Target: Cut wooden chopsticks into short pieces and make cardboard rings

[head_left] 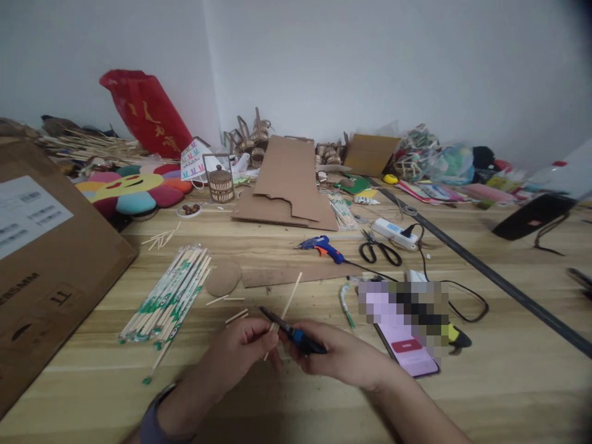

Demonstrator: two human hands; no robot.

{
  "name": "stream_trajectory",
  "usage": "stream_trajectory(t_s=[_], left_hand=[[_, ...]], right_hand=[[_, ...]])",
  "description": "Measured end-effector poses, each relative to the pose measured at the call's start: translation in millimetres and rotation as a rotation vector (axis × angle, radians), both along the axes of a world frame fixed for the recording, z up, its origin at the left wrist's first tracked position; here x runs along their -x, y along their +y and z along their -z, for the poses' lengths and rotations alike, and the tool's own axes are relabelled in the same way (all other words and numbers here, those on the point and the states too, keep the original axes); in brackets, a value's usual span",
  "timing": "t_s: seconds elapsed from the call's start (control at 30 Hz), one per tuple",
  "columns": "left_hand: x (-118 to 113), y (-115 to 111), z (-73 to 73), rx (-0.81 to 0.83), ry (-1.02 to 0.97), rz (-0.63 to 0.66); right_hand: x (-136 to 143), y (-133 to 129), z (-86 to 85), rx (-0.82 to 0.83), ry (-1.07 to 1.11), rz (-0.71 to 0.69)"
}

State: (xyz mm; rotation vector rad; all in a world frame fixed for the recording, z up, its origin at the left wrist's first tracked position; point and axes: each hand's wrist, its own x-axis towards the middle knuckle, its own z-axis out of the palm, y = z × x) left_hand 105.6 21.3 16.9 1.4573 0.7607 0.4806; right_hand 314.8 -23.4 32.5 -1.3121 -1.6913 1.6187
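My left hand pinches thin wooden sticks near the front middle of the table; one long stick points up and away. In my right hand is a dark cutting tool with a blue-marked handle, its jaws lying across the sticks just above my left fingertips. Short cut sticks lie beyond my left hand, near a round cardboard disc. Packs of wrapped chopsticks rest to the left.
A large cardboard box stands at the left. Beyond the hands are a blue glue gun, black scissors and a power strip. A phone lies right of my right hand. Cardboard sheets sit farther back.
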Motion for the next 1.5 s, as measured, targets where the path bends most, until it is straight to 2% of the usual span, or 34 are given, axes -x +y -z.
stream_trajectory(t_s=[0.2,0.67,0.8,0.93,1.2,1.5], left_hand=[[-1,-1,-1.9,0.025,0.008,-0.012],[2,0,-3.7,0.005,0.027,-0.020],[3,2,0.5,-0.015,0.016,-0.044],[1,3,3.2,0.007,-0.021,-0.076],[0,-1,-4.9,0.075,0.001,-0.059],[0,-2,-2.9,0.092,0.016,-0.057]], right_hand=[[1,-1,-1.9,-0.018,-0.043,0.003],[11,-4,2.4,-0.220,-0.239,0.093],[14,-4,4.2,-0.249,-0.256,0.106],[13,-1,4.3,-0.204,-0.180,0.100],[6,1,4.6,0.091,0.159,0.059],[7,1,7.3,0.036,0.064,0.050]])
